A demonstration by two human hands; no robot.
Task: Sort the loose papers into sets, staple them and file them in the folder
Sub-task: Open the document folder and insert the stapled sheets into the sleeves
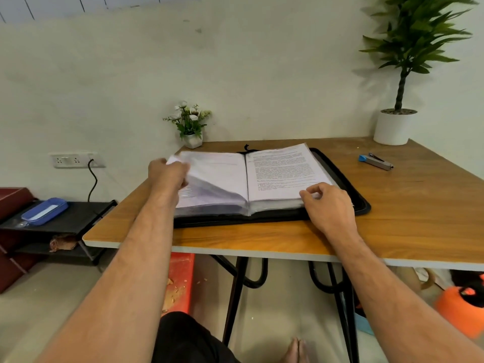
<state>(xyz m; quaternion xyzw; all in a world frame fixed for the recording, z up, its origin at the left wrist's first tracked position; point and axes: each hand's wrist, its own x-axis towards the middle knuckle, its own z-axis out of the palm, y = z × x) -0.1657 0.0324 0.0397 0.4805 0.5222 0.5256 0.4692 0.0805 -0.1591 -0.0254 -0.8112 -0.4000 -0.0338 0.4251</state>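
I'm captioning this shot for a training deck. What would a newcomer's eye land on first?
The open black folder at the middle of the wooden table, thick with filed pages. The left hand grips a sheaf of pages at its left edge; the right hand rests on its right page. A stapler lies farther right.

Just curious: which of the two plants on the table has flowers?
The small plant at the table's far left corner, with white blooms. The tall plant far right has only green leaves.
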